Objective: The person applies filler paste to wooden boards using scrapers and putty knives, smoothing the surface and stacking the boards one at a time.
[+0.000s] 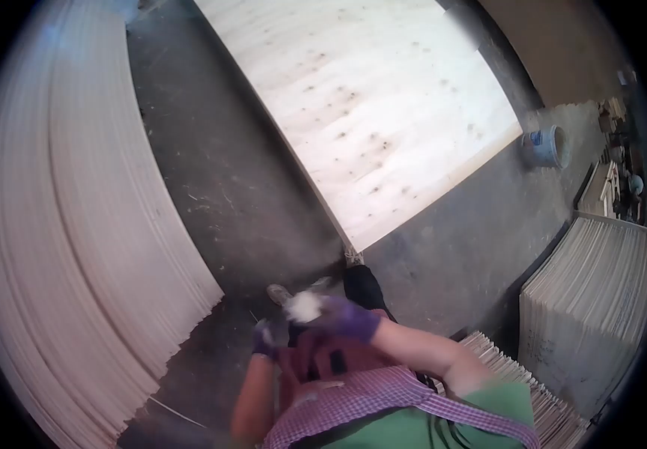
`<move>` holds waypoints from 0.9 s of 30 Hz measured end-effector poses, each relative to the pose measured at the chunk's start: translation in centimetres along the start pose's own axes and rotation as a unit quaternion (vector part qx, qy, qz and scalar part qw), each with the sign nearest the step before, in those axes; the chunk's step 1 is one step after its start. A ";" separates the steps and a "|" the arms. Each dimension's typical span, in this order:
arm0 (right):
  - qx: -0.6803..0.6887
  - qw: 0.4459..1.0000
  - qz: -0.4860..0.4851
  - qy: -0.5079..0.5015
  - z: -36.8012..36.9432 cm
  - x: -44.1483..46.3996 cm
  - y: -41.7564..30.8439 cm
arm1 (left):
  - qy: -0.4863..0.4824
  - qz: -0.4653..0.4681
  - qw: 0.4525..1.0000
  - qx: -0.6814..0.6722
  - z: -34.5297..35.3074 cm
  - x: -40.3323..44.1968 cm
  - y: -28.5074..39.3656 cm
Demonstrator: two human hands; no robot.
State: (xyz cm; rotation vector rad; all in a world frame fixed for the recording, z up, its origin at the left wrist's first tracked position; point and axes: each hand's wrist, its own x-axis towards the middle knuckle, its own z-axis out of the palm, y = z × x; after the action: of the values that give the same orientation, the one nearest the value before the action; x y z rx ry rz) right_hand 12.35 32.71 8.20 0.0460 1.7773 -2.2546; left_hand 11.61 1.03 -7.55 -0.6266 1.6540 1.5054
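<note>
My right hand [346, 318], in a purple glove, is in front of the apron and closed round a blurred whitish object [305, 307]. My left hand [264, 338], also gloved, is lower and to the left, near a thin light tool-like edge; motion blur hides its fingers. Beyond my hands lies a large pale wooden sheet [383, 112] with dark knots, its near corner just above my shoe.
A tall stack of thin sheets [76, 224] fills the left side. More stacked sheets [585, 299] stand at the right, with another stack [526, 382] beside me. A bucket [547, 147] is on the grey floor [443, 247] near the sheet's right corner.
</note>
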 end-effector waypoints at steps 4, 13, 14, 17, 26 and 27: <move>0.068 0.971 0.106 0.202 -13.3 -10.0 5.2 | -0.013 -0.174 0.982 -0.075 19.0 7.1 4.9; 0.389 0.804 -0.013 0.449 -34.8 -10.0 11.1 | -0.011 0.114 0.942 0.317 23.3 21.5 1.2; 0.377 0.810 -0.018 0.449 -36.7 -8.2 11.0 | 0.009 0.104 0.941 0.322 23.5 23.1 3.4; 0.373 0.808 -0.049 0.453 -40.7 -0.6 11.0 | 0.031 0.084 0.934 0.347 25.7 26.9 13.8; 0.305 0.812 0.002 0.499 -52.7 24.8 15.4 | 0.080 0.522 0.698 0.484 43.5 60.1 43.1; 0.226 0.841 0.018 0.491 -54.2 27.8 15.8 | 0.077 0.562 0.681 0.463 46.5 62.9 46.4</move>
State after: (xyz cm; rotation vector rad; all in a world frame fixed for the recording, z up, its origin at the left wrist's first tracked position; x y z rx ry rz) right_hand -18.39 76.07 -25.51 1.5529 1.4438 -2.7812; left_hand -50.15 63.70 -30.78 1.0580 2.7944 0.9640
